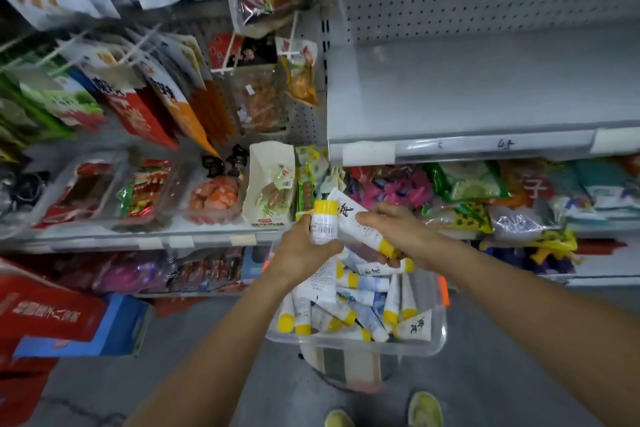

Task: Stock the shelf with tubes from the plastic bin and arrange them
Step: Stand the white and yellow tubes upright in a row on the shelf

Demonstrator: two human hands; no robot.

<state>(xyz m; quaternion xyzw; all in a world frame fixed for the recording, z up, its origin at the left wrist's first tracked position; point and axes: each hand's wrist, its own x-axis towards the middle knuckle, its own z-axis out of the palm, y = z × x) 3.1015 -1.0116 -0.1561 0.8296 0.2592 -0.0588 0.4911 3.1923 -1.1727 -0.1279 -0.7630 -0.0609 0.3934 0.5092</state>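
A clear plastic bin stands low in the middle, on a striped stool, full of several white tubes with yellow caps. My left hand grips one white tube upright, its yellow cap on top. My right hand holds another white tube slanted, cap down to the right, and a further tube shows under its fingers. Both hands are just above the bin's far side. The bare grey shelf is above and to the right.
Hanging snack packets fill the pegboard at left. Trays of packaged food sit on the left shelf, and bagged goods lie below the bare shelf. Red and blue boxes stand at lower left. My shoes are on the grey floor.
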